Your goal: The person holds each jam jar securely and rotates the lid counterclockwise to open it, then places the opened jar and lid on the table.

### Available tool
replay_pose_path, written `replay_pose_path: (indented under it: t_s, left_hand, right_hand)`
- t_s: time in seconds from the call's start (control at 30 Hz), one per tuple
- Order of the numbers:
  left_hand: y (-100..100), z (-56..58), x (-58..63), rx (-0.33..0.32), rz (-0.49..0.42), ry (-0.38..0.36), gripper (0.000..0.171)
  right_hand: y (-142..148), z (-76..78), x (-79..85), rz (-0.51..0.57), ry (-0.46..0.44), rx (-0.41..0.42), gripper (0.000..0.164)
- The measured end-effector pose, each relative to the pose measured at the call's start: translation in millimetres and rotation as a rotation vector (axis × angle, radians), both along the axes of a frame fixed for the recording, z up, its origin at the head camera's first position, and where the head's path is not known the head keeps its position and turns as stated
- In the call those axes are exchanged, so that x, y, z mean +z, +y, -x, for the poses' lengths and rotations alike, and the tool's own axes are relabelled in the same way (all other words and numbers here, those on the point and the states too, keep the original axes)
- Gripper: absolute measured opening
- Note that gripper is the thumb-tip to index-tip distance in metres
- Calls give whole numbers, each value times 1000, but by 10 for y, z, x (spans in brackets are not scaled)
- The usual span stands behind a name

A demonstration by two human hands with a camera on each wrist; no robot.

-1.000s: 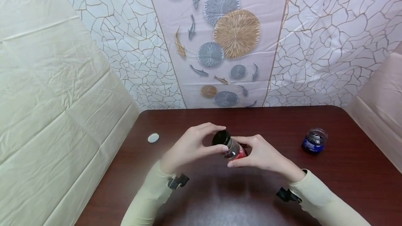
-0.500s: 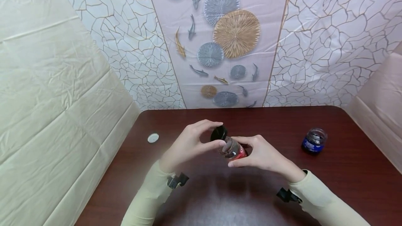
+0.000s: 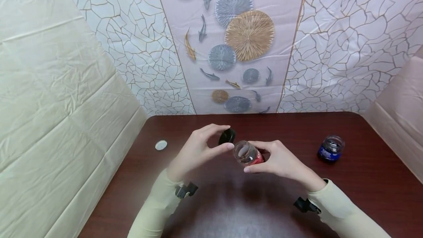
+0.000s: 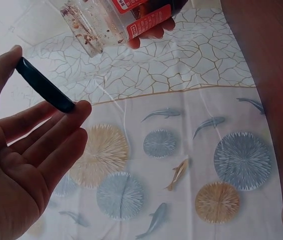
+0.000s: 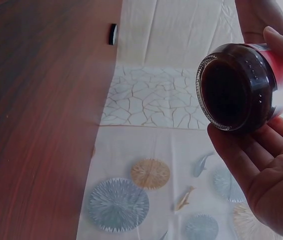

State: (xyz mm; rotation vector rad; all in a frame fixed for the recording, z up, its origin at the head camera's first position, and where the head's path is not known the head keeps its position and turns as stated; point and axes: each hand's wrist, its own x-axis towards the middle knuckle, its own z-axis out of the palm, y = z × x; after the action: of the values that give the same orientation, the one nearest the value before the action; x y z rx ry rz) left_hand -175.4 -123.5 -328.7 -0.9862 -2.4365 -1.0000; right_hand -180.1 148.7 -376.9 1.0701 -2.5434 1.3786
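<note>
A glass jar (image 3: pixel 248 154) with a red label is tilted toward the left above the table, its mouth uncovered. My right hand (image 3: pixel 279 159) grips it round the label; the right wrist view shows the dark base of the jar (image 5: pixel 234 90) between thumb and fingers. Reddish bits cling inside the neck in the left wrist view. Just left of the mouth, my left hand (image 3: pixel 197 150) pinches a black lid (image 3: pixel 227 136) by its edges, thumb on one side and fingertips on the other. Lid and jar are apart.
A second, open glass jar (image 3: pixel 331 148) with a blue label stands at the right of the dark red table (image 3: pixel 281 127). At the left lies a round lid (image 3: pixel 161 145), pale side up. Patterned cloth (image 3: pixel 251 36) hangs behind the table.
The black lid has come off the jar and moved a little up and left in my left hand. My right hand has shifted slightly right with the jar.
</note>
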Motion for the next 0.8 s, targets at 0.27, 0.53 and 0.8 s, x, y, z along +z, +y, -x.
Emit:
replay_pose_path:
  t_s: [0.27, 0.53, 0.8]
  left_hand:
    - [-12, -5, -2, -5, -35, -7, 47]
    - [-37, 4, -16, -31, -91, -54, 44]
    - [-47, 10, -26, -23, -101, -76, 43]
  right_hand:
    - [88, 28, 11, 5, -17, -54, 62]
    - [142, 35, 43, 7, -24, -80, 63]
    - [205, 42, 76, 10, -24, -119, 65]
